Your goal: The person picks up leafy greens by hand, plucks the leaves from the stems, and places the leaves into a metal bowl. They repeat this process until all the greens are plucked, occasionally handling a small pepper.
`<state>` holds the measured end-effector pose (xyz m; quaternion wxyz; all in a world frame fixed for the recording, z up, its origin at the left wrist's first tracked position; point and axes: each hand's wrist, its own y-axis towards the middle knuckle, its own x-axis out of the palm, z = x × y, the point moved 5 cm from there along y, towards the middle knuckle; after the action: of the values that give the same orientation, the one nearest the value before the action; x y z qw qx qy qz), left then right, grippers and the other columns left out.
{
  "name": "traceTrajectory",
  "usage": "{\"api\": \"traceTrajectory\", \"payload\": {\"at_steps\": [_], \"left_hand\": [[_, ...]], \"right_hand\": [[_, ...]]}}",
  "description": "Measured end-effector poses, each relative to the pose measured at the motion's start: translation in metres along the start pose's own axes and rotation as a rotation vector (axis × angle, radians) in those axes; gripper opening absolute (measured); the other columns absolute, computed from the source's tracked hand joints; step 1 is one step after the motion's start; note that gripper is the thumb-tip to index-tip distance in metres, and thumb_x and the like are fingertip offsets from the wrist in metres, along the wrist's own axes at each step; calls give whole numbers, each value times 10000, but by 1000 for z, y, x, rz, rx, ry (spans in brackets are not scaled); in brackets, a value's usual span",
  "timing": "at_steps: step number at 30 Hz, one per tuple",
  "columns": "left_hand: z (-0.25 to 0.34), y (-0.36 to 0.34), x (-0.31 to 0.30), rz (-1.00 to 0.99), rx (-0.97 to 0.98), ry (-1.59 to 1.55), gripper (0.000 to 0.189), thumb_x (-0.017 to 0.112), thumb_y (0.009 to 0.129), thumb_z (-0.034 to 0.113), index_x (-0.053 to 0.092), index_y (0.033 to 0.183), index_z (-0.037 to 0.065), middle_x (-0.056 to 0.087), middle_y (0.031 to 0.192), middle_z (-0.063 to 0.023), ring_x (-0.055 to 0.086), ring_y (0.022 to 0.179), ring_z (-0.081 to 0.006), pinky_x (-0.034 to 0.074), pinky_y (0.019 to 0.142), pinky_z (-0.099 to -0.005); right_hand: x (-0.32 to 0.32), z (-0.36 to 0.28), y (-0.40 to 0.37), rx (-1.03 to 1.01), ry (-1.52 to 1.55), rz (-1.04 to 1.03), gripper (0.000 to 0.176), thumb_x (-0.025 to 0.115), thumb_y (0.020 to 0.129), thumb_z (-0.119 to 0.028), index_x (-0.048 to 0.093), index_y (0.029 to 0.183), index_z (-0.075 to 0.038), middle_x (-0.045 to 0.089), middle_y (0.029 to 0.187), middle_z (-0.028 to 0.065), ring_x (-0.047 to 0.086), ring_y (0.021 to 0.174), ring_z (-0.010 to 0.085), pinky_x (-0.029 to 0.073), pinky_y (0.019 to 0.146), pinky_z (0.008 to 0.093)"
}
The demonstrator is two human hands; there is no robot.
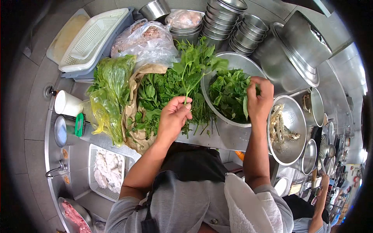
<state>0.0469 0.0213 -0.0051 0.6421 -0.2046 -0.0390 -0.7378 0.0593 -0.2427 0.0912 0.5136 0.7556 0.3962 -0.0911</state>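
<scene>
My left hand [174,118] pinches the stem of a leafy green sprig [190,72] held upright over the counter. Above the rim of a large steel bowl [252,64], my right hand [260,95] has its fingers curled together. A green leaf [245,105] hangs at its fingertips. Plucked leaves [229,91] fill much of the bowl. To the bowl's left, a heap of leafy greens [155,93] lies on brown paper [132,105], with bare stems [200,112] near my left hand.
Yellow plastic bags [107,101] hold more greens at left. A colander with bones [287,143] stands right of the bowl. Stacked steel pots [221,21] and a clear bag of meat [149,42] line the back. The sink holds a white basket [93,163]. Another person's arm [319,202] shows lower right.
</scene>
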Motion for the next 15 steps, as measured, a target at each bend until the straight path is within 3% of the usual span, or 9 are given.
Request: {"api": "traceTrajectory", "payload": {"at_steps": [2, 5, 7, 10, 15], "left_hand": [[4, -3, 2, -77, -120, -245, 186, 626, 985, 107, 642, 1163, 55, 606, 719, -45, 414, 505, -57, 308, 443, -207], [3, -2, 11, -189, -211, -369, 188, 600, 992, 122, 639, 1159, 46, 599, 705, -73, 408, 485, -76, 298, 419, -213], [3, -6, 18, -243, -268, -403, 188, 583, 994, 122, 637, 1154, 39, 592, 690, -79, 402, 479, -84, 295, 415, -215], [5, -8, 22, -345, -250, -445, 189, 583, 995, 135, 633, 1147, 36, 581, 679, -81, 395, 477, -84, 287, 409, -221], [10, -14, 19, -253, -237, -400, 189, 569, 1033, 217, 627, 1110, 54, 554, 631, -63, 361, 440, -76, 276, 396, -221]], "right_hand": [[9, 9, -5, -149, -161, -125, 200, 725, 823, -55, 719, 1023, -62, 699, 1099, 135, 622, 1079, 311, 468, 948, 421], [23, -24, -18, -219, 101, -212, 357, 755, 810, -83, 725, 1166, -81, 679, 1210, 148, 598, 1147, 347, 458, 1006, 450], [34, -53, -16, -318, 205, -231, 363, 763, 807, -99, 716, 1166, -79, 655, 1253, 131, 578, 1194, 346, 455, 1016, 445], [50, -69, -21, -356, 308, -312, 287, 747, 819, -81, 711, 1103, -61, 678, 1151, 121, 608, 1108, 337, 467, 980, 449], [65, -73, -37, -299, 456, -422, 174, 711, 840, -47, 693, 1013, -53, 679, 935, 107, 629, 895, 317, 494, 843, 434]]}}
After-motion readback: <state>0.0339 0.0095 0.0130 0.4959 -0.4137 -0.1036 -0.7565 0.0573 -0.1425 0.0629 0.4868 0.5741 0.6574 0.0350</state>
